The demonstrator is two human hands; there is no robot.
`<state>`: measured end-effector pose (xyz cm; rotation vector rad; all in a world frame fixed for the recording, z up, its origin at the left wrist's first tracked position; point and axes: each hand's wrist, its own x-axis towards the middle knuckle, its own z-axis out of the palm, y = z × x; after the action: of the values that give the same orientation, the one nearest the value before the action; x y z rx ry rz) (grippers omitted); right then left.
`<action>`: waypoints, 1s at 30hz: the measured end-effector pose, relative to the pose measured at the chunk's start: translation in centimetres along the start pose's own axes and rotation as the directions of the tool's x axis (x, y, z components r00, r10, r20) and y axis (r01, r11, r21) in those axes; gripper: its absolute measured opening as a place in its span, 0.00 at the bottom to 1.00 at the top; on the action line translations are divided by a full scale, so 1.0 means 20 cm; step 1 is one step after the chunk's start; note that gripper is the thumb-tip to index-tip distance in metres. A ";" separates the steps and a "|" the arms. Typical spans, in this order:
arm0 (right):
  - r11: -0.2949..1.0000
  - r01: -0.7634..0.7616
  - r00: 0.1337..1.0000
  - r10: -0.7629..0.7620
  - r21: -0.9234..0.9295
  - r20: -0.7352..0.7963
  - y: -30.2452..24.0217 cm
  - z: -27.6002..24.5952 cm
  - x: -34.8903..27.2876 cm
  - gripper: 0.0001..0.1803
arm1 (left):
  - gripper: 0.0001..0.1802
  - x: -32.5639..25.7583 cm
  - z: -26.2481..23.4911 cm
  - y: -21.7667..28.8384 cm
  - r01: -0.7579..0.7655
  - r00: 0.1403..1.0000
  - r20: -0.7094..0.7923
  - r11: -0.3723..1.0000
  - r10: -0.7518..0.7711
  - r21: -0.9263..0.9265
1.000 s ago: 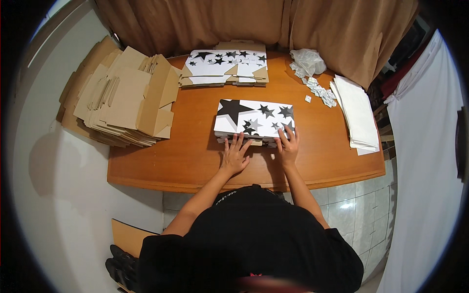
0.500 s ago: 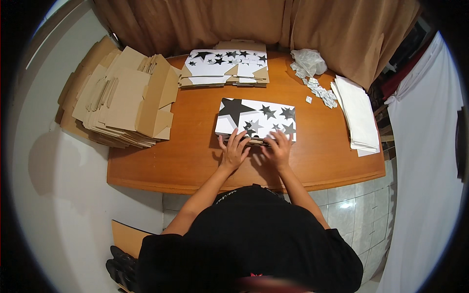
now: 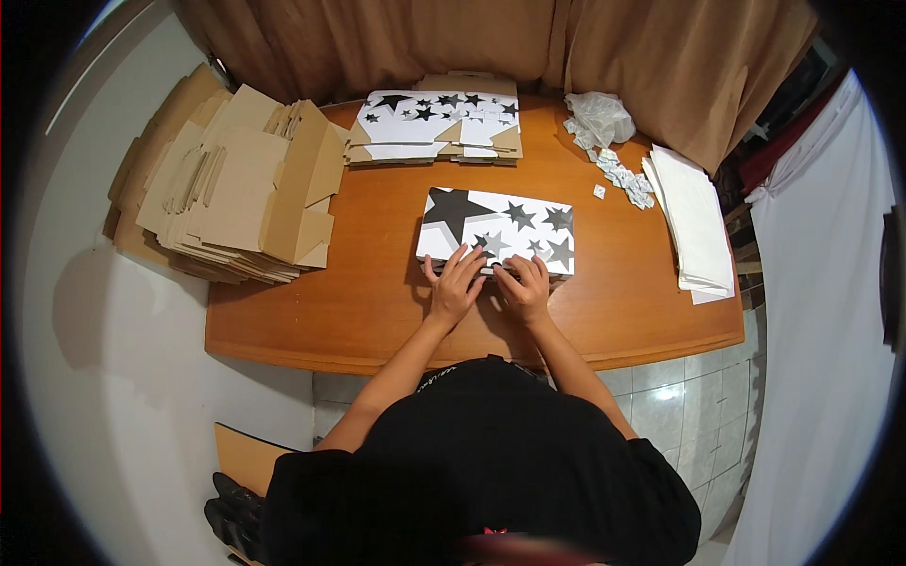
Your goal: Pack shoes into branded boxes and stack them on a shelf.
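Both hands rest palm-down on the near edge of a flat white cardboard box printed with black and grey stars (image 3: 497, 229), which lies at the middle of the orange-brown wooden counter (image 3: 377, 302). The left hand (image 3: 455, 286) has its fingers (image 3: 464, 261) spread wide over the box edge; the right hand (image 3: 525, 288) lies just beside it, fingers narrowly spread, pressing and not grasping. Beyond the fingers sits a stack of flat star-printed cartons (image 3: 436, 125). Left of them lies a pile of plain brown cardboard blanks (image 3: 236, 184); right of them, a stack of white sheets (image 3: 694, 217).
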<state>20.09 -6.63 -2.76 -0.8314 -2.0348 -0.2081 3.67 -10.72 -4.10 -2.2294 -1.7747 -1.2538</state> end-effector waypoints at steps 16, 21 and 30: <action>0.998 0.042 0.999 -0.042 0.047 -0.008 0.00 -0.02 0.05 0.18 | 0.15 0.00 0.01 0.03 0.048 0.999 -0.014 0.999 -0.049 -0.024; 0.999 0.042 0.999 -0.043 0.034 0.026 0.01 0.00 0.04 0.16 | 0.14 0.01 0.01 0.03 0.046 0.999 -0.012 0.999 -0.047 -0.009; 0.914 -0.338 0.940 0.315 0.226 0.131 0.01 -0.04 0.18 0.17 | 0.17 0.01 0.02 0.04 0.045 0.999 0.012 0.998 -0.045 0.049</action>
<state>19.42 -5.11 0.60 -1.0208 -1.9197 0.2717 4.63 -10.65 -3.96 -2.1892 -1.8494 -1.1923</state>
